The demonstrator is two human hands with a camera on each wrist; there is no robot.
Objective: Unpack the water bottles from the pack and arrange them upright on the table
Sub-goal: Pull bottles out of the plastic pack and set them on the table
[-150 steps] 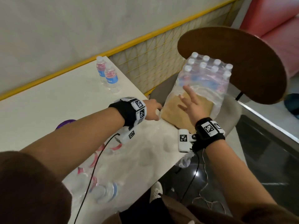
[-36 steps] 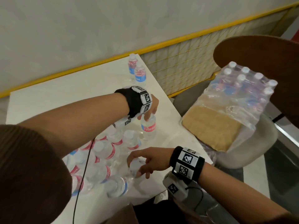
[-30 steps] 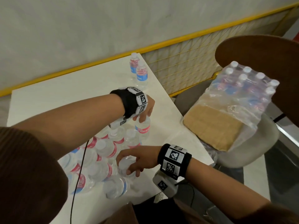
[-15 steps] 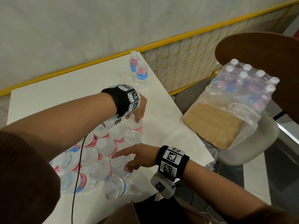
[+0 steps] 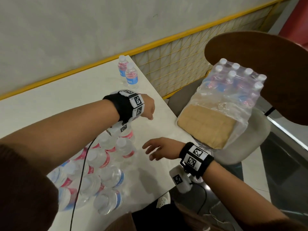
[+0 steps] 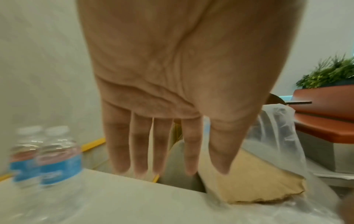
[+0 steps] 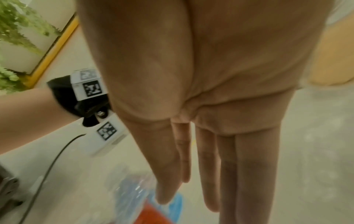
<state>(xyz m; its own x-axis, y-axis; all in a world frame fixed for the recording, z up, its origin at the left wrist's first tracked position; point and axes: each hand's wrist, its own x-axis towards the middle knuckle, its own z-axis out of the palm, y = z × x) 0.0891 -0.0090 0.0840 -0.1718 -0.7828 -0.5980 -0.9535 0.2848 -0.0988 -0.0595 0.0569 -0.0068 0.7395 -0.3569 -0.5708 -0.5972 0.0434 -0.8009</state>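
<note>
Several small clear water bottles (image 5: pixel 106 159) with red and blue labels stand upright in a cluster at the table's near left. Two more bottles (image 5: pixel 129 74) (image 6: pixel 47 156) stand at the far corner. The shrink-wrapped pack (image 5: pixel 233 87) with its cardboard base (image 5: pixel 205 127) (image 6: pixel 249 178) leans on a chair seat right of the table. My left hand (image 5: pixel 148 110) (image 6: pixel 168 166) hovers over the table past the cluster, fingers straight, holding nothing. My right hand (image 5: pixel 150 150) (image 7: pixel 191 189) is low beside the cluster, fingers extended and empty, with a blurred bottle (image 7: pixel 134 195) under it.
The white table (image 5: pixel 55 104) ends at a right edge close to the chair (image 5: pixel 246 147). The chair's brown round back (image 5: pixel 275 72) rises behind the pack. A yellow mesh railing (image 5: pixel 175 64) runs along the wall. A black cable (image 5: pixel 80 180) hangs from my left wrist across the bottles.
Both hands let go of the bottles they were setting down in the cluster. The left hand rose and moved right, toward the pack; the right hand opened and drew back right.
</note>
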